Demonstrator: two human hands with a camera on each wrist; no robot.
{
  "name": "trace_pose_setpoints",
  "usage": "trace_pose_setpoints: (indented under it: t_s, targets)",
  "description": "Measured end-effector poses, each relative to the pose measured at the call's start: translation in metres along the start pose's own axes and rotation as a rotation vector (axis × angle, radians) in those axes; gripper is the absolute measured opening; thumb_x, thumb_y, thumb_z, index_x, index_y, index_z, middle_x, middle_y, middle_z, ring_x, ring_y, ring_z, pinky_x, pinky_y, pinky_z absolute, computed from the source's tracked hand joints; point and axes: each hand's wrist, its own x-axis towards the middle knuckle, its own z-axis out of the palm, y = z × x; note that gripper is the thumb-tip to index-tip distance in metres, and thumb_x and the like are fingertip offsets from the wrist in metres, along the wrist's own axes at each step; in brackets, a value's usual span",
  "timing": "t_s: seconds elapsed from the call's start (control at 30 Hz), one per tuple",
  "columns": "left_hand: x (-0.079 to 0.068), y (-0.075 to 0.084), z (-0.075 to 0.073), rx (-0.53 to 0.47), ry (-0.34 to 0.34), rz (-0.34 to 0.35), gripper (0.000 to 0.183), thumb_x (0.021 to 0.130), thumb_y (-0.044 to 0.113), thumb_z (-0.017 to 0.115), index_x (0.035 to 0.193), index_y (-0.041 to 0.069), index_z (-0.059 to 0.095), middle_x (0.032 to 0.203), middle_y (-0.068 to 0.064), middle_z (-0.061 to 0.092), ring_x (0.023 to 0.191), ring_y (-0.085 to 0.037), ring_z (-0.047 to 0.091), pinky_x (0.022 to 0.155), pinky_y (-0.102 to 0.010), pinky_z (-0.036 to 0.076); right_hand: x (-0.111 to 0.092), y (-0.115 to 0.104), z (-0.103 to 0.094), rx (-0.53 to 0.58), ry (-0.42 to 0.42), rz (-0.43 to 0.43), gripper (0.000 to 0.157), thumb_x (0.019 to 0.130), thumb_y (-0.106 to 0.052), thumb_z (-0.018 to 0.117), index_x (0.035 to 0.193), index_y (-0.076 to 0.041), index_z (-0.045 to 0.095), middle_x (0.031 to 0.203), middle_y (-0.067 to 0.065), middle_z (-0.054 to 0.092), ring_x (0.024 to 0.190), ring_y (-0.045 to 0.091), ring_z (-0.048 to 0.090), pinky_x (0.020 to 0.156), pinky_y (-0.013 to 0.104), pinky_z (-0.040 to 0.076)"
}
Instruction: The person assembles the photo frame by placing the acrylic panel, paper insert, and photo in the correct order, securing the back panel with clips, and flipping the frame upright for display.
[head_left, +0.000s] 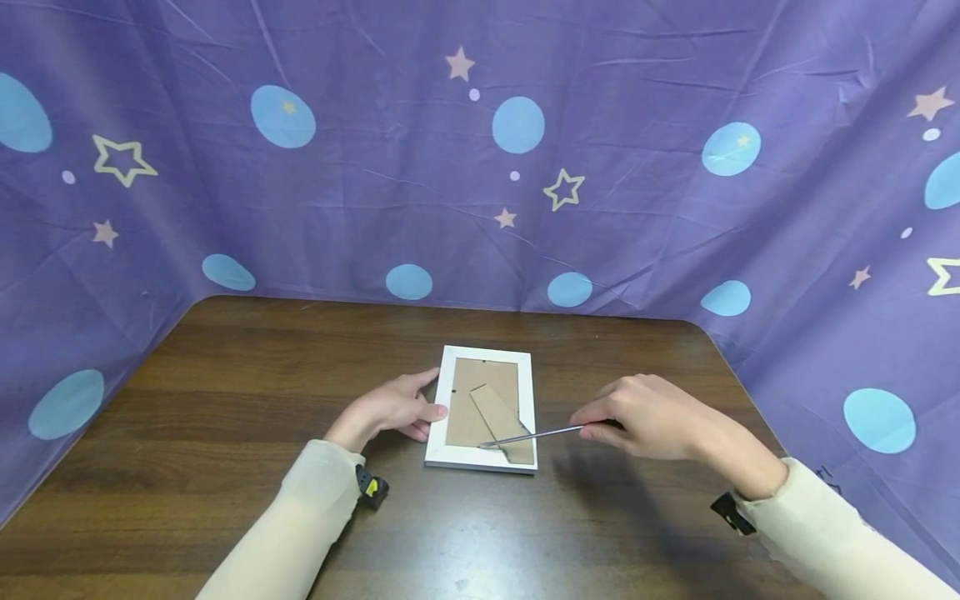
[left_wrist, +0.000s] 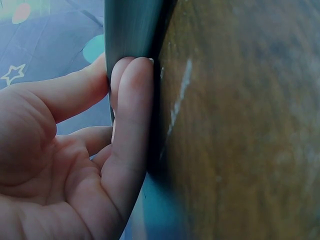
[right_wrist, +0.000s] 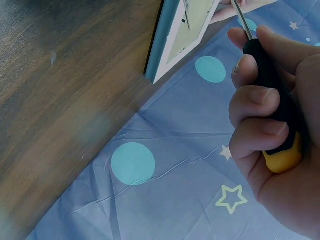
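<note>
A white picture frame (head_left: 437, 439) lies back side up on the table, its brown backing board (head_left: 465, 375) and slanted stand flap (head_left: 498, 412) showing. My left hand (head_left: 397, 406) holds the frame by its left edge, thumb on the top rim and fingers against the side (left_wrist: 132, 35). In my right hand (head_left: 648, 417) is a screwdriver (right_wrist: 272, 95) with a black and yellow handle, the fingers curled round it. Its thin metal shaft (head_left: 551, 432) crosses the flap, and the tip is near the lower inner edge of the frame. Whether the tip touches is unclear.
The brown wooden table (head_left: 225, 433) carries the frame near its middle. A purple curtain (head_left: 405, 192) with stars and blue dots hangs behind and along both sides. Dark straps with small devices (head_left: 371, 487) sit on both wrists.
</note>
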Motion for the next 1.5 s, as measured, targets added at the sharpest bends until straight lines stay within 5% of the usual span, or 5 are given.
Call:
trace_pose_setpoints:
  t_s: [0.33,0.53,0.83,1.1,1.5]
  targets:
    - [0.0,0.002,0.001,0.014,0.001,-0.005,0.087,0.102,0.012,0.073,0.17,0.007,0.02,0.09,-0.016,0.063,0.07,-0.019,0.066,0.069,-0.033,0.068,-0.005,-0.019,0.004,-0.221,0.148,-0.013,0.011,0.093,-0.027,0.082,0.105,-0.027,0.082,0.085,-0.012,0.07,0.063,0.009,0.066,0.045,0.028,0.049]
    - [0.001,0.002,0.001,0.013,0.001,-0.004,0.087,0.102,0.011,0.073,0.17,0.007,0.02,0.088,-0.015,0.063,0.069,-0.019,0.066,0.069,-0.033,0.068,-0.007,-0.027,0.007,-0.261,0.201,-0.01,0.011,0.092,-0.028,0.082,0.103,-0.029,0.082,0.08,-0.012,0.064,0.052,0.008,0.055,0.039,0.024,0.038]
    - [0.001,0.002,0.001,0.018,-0.004,-0.004,0.088,0.102,0.012,0.073,0.17,0.007,0.018,0.089,-0.015,0.063,0.071,-0.02,0.066,0.071,-0.033,0.068,-0.014,-0.029,0.012,-0.158,0.155,0.059,0.014,0.093,-0.025,0.082,0.107,-0.028,0.084,0.085,-0.011,0.072,0.059,0.006,0.063,0.042,0.024,0.047]
    - [0.002,0.001,0.0,0.019,-0.006,0.0,0.087,0.102,0.011,0.072,0.17,0.006,0.018,0.088,-0.015,0.062,0.07,-0.019,0.065,0.07,-0.033,0.068,-0.016,-0.024,0.015,-0.02,0.08,0.118,0.016,0.096,-0.021,0.08,0.111,-0.024,0.085,0.098,-0.011,0.08,0.083,0.007,0.074,0.061,0.031,0.063]
    - [0.001,0.001,0.0,0.005,-0.008,-0.004,0.088,0.102,0.01,0.072,0.17,0.007,0.017,0.086,-0.013,0.059,0.069,-0.018,0.064,0.07,-0.033,0.068,-0.016,-0.013,0.02,0.169,-0.027,0.159,0.02,0.103,-0.022,0.073,0.118,-0.016,0.083,0.108,-0.007,0.081,0.099,0.008,0.076,0.083,0.038,0.068]
